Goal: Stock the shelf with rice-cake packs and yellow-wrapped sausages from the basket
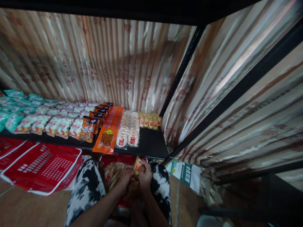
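Observation:
My right hand is closed around a small yellow snack packet with an orange-red label, held upright over a red basket between my knees. Close by on the packet's left is my left hand, its fingers curled together; what they pinch, if anything, is hidden. Inside the basket lie several clear-wrapped pale snacks, partly covered by my forearms. Similar small yellow packets stand in rows on the black shelf in front of me.
Left of the yellow packets the shelf bears round white wrapped cakes, a flat orange bag, white snack bags and teal bags. Another red basket with a white handle stands at left. A black post rises at right.

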`<state>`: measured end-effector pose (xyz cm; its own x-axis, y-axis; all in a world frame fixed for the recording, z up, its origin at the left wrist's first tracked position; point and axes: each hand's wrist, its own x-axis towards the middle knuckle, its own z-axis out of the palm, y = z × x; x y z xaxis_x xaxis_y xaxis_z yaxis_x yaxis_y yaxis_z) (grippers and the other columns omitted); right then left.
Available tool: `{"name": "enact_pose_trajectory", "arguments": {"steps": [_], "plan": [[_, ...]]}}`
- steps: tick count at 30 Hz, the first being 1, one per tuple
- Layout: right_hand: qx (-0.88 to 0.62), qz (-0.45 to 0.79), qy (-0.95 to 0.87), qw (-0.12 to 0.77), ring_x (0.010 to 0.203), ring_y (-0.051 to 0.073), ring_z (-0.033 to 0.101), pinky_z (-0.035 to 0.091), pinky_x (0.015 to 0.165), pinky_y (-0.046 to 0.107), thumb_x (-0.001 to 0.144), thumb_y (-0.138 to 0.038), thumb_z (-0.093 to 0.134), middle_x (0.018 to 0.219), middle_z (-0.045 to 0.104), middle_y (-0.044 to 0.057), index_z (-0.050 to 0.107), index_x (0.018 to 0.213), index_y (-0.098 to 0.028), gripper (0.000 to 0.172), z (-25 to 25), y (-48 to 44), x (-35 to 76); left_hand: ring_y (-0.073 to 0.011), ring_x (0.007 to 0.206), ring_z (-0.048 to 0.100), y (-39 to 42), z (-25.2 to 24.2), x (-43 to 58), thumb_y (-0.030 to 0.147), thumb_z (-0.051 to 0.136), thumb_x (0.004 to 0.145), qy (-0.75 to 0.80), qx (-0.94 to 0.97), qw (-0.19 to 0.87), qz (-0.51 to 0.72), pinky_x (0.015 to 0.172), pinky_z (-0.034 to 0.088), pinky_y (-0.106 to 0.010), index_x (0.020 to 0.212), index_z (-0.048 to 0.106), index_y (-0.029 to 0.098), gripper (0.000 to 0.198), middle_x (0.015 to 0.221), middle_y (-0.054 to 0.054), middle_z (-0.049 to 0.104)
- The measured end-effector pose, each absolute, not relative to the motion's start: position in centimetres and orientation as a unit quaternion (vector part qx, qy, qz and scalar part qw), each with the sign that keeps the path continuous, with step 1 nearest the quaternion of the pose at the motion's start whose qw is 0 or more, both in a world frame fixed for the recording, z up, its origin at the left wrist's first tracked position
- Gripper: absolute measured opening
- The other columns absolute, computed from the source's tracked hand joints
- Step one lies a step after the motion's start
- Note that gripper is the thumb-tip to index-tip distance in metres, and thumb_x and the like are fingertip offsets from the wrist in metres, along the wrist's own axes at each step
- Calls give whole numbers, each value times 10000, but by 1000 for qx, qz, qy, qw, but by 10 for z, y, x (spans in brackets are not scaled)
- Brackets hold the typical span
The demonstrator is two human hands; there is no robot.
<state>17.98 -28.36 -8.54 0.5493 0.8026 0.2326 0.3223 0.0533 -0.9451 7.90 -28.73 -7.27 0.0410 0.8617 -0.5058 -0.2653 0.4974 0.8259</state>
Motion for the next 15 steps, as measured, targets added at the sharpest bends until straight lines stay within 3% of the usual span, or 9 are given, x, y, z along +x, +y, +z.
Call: {"name": "enact_pose_trajectory", "arguments": {"steps": [5, 15], "plan": [[-657, 203, -435, 582, 959, 208, 586, 433, 891, 348, 739, -215, 386, 973, 648, 105, 644, 769, -176, 263, -74, -280, 184, -92, 530, 538, -282, -63, 86, 217, 625, 581, 521, 278, 700, 401, 520, 390, -196, 894, 567, 181, 321, 622, 43, 597], [-650, 162, -454, 587, 996, 195, 567, 429, 891, 343, 746, -198, 393, 1057, 615, 104, 649, 819, -177, 267, -51, -270, 197, -82, 497, 480, -263, -39, 106, 251, 674, 528, 502, 318, 686, 420, 494, 340, -200, 753, 593, 165, 254, 548, 54, 552]]}}
